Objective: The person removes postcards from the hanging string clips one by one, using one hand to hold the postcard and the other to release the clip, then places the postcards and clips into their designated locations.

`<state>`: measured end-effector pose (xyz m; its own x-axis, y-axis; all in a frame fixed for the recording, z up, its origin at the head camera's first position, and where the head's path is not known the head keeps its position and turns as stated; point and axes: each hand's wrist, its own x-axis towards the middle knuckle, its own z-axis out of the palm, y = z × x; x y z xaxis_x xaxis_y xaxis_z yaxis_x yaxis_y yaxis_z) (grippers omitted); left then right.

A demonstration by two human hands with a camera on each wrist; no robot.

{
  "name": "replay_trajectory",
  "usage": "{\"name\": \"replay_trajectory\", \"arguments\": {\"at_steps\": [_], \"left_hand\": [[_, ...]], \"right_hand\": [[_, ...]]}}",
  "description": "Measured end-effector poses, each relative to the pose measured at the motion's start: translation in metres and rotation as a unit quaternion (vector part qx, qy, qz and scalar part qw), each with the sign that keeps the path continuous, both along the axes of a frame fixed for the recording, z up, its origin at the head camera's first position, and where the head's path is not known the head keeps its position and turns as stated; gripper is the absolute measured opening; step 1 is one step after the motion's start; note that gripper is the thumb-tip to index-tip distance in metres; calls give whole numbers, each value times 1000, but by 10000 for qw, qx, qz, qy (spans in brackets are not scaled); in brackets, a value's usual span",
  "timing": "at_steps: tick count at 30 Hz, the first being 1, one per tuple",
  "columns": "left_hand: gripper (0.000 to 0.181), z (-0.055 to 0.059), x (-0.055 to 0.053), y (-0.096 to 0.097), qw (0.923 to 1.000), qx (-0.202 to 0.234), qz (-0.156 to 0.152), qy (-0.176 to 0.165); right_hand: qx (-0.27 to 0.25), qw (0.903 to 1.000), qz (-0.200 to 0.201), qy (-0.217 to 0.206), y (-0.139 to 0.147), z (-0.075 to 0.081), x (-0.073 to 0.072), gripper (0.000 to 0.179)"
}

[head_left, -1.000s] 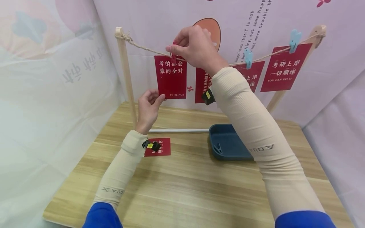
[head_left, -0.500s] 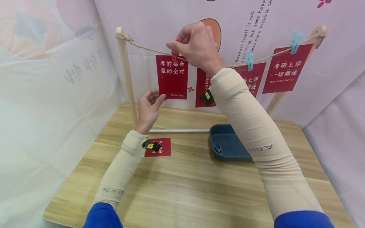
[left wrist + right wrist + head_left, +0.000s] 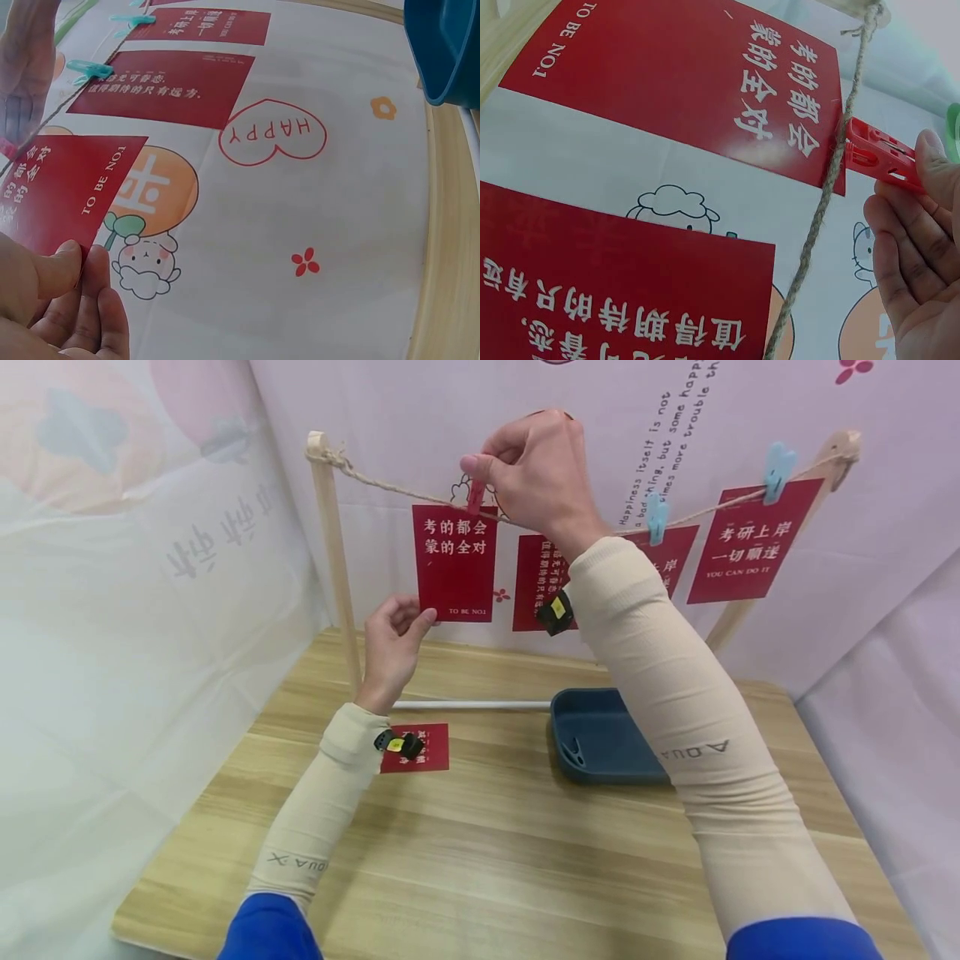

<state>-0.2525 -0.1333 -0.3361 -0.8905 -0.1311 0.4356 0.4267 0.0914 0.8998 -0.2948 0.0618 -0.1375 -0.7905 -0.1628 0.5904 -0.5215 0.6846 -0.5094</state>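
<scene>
A red card with white characters [image 3: 454, 568] hangs upright at the left part of the rope [image 3: 397, 490]. My left hand [image 3: 392, 639] pinches its lower left corner between thumb and fingers, as the left wrist view also shows. Up at the card's top edge, my right hand [image 3: 543, 477] pinches a red clothespin [image 3: 885, 154] by its handle end. The clothespin's tip is right at the rope and the card's top edge, toward the right corner. In the head view the right forearm partly covers the middle cards.
Light blue clothespins [image 3: 780, 471] hold other red cards [image 3: 753, 543] on the rope, strung between two wooden posts [image 3: 333, 552]. One more red card [image 3: 431, 747] lies on the wooden table [image 3: 480, 860]. A dark blue tray [image 3: 600, 768] stands right of a white rod [image 3: 472, 704].
My right hand has shifted right and slightly up with the red clothespin, from the middle of the card's top toward its right corner. My left hand stays at the lower corner.
</scene>
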Motion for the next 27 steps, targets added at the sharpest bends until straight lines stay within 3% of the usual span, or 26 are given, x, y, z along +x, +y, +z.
{"name": "replay_trajectory", "arguments": {"at_steps": [8,27], "left_hand": [[27,-2,0,-3,10000,5,-3,-2],[28,-7,0,-6,10000,78,-47,24]], "right_hand": [[-425,9988,77,-250,6,3,2,32],[-73,9980,620,77,10,-4,20,44]]}}
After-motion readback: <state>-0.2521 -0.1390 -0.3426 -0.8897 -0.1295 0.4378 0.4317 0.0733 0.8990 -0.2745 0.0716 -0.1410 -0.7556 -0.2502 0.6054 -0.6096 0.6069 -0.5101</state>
